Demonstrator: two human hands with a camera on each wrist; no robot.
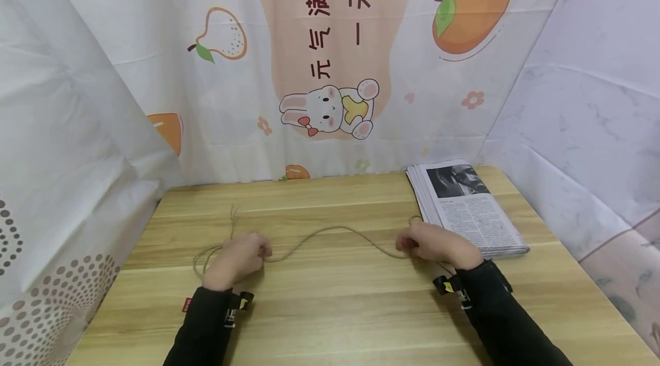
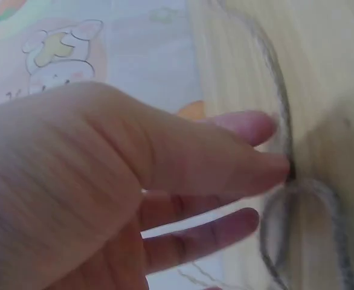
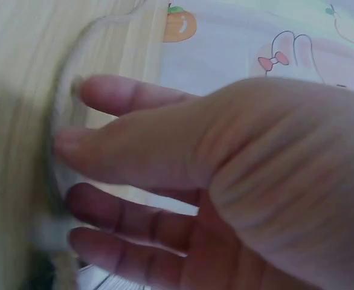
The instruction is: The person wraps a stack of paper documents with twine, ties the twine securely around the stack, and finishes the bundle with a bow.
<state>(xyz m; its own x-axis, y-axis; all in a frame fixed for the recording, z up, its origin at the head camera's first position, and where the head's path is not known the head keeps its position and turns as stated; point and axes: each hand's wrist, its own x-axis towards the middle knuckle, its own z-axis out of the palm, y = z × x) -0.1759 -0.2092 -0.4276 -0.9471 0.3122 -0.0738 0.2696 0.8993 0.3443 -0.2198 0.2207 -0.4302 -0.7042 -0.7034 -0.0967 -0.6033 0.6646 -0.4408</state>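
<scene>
A thin brown rope (image 1: pixel 337 227) lies across the wooden table, bowing away from the body between the hands. My left hand (image 1: pixel 239 257) pinches it at the left; the left wrist view shows the thumb tip of that hand (image 2: pixel 116 163) against the rope (image 2: pixel 279 84), other fingers spread. Loops and a frayed end lie beyond and left of this hand. At the right, my right hand (image 1: pixel 438 243) holds the rope low over the tabletop. In the right wrist view, the thumb of this hand (image 3: pixel 225 151) meets the rope (image 3: pixel 62 78); part of the grip is hidden.
A folded newspaper (image 1: pixel 476 214) lies at the back right of the table (image 1: pixel 330 309), just beyond my right hand. Behind the table hangs a printed curtain (image 1: pixel 222 97), with pale cloth walls at both sides.
</scene>
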